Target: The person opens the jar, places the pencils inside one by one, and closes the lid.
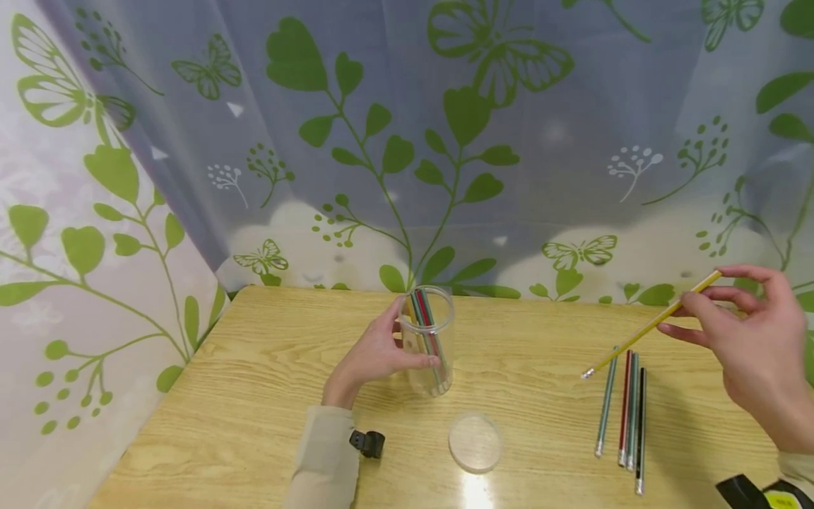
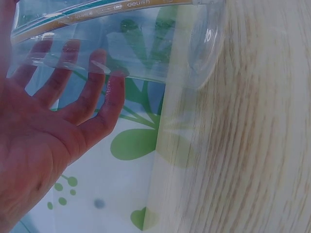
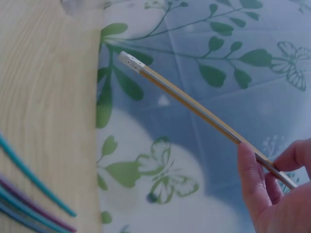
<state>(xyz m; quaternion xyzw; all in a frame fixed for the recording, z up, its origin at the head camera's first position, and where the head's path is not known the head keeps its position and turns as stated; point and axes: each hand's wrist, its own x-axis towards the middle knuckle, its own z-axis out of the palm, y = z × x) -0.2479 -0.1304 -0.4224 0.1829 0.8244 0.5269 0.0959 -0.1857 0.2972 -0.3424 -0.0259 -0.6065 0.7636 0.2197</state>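
Observation:
My left hand (image 1: 375,348) grips a clear plastic jar (image 1: 448,339) that stands upright on the table, thumb across its near side. Inside the jar, several pencils (image 1: 425,311) lean together, green, red and yellow among them. In the left wrist view the curled fingers (image 2: 95,92) show around the clear wall. On the right, my right hand (image 1: 757,332) pinches a yellow pencil (image 1: 655,322) near one end, holding it tilted in the air. Its white eraser end points down and left, above the loose pencils (image 1: 626,417) on the table.
A round clear lid (image 1: 475,443) lies flat on the wooden table (image 1: 254,396) in front of the jar. The loose pencils lie roughly side by side, green, red and black, erasers toward me. A curtain (image 1: 381,212) with leaves and butterflies hangs behind the table's far edge.

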